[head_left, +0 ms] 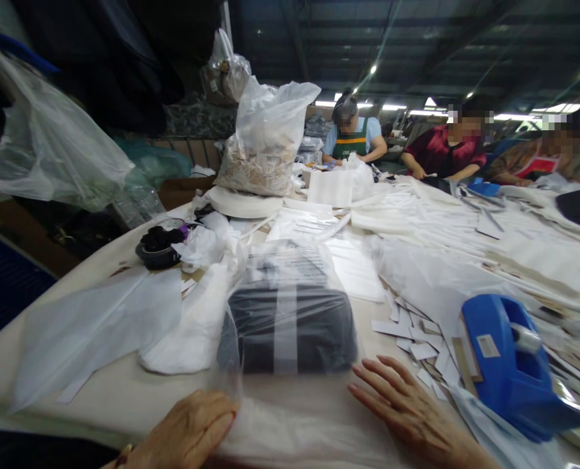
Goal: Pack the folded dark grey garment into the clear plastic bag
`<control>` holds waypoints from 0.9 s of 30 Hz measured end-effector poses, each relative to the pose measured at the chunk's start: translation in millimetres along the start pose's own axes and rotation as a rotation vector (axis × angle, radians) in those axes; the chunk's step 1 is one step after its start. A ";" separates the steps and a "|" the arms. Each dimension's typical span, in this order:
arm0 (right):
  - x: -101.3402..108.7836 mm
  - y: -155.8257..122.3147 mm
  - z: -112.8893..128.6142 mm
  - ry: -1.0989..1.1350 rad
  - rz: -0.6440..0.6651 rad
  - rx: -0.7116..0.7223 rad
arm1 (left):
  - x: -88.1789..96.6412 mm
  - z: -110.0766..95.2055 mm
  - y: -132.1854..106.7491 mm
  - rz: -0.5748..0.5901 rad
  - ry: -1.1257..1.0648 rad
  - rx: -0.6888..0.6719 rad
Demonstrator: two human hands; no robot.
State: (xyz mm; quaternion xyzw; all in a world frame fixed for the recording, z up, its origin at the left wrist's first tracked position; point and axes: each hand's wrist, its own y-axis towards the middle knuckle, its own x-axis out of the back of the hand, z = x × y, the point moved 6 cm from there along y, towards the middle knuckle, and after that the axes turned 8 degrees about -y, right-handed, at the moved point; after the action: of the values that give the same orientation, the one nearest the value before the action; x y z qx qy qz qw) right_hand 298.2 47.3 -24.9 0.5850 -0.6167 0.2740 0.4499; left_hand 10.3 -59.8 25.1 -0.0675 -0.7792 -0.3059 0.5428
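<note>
A dark folded item [319,326] with a pale band round its middle lies inside a clear plastic bag [290,417] in front of me. Printed text shows on the far part of the bag. My left hand [189,426] is at the bag's near left edge, its fingers closed on the plastic. On the other side, my right hand [402,404] lies with fingers stretched and spread along the near right of the bag. A blue tape dispenser [505,365] stands to the right of that hand.
Paper slips [421,339] lie scattered beside the dispenser. White sheets [99,326] and a black roll [159,244] are on the left of the table [6,378]. A full plastic sack [270,143] stands at the back; several people work across the table.
</note>
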 end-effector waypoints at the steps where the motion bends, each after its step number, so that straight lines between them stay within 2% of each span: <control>1: -1.9 3.3 1.2 -0.001 0.001 0.027 | 1.4 1.8 1.6 0.006 -0.010 0.013; 3: -2.5 8.6 1.4 0.015 -0.002 0.073 | 5.3 3.2 5.9 0.018 -0.005 0.020; 5: -1.5 10.4 -0.7 0.050 0.004 0.102 | 7.2 4.6 9.0 0.083 -0.014 0.035; 8: -1.0 7.8 -4.6 0.116 0.021 0.096 | 8.3 2.1 6.1 0.193 0.102 -0.084; 11: -1.2 5.1 -2.6 0.171 0.025 0.102 | 1.9 3.4 -7.0 0.277 0.243 -0.238; 13: 0.2 6.2 -0.2 0.195 0.013 0.109 | -5.3 9.5 -14.8 0.315 0.232 -0.224; 16: 5.8 13.6 -0.8 0.290 -0.012 0.095 | -10.6 16.9 -18.2 0.270 0.137 -0.138; 18: 11.7 21.3 -6.7 0.475 -0.045 0.029 | -12.6 18.7 -17.1 0.259 0.098 -0.110; 22: 17.7 31.4 -23.9 0.843 -0.173 -0.227 | -12.4 17.9 -13.3 0.292 0.082 -0.109; 27: 11.6 29.3 -23.8 0.920 -0.196 -0.365 | -11.8 16.4 -14.6 0.356 0.066 -0.082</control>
State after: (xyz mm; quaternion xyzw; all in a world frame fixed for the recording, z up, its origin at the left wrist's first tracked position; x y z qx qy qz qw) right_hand 276.4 67.3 1.4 0.3705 -0.3345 0.3477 0.7937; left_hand -4.6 -59.8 5.0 -0.2164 -0.7235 -0.2386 0.6105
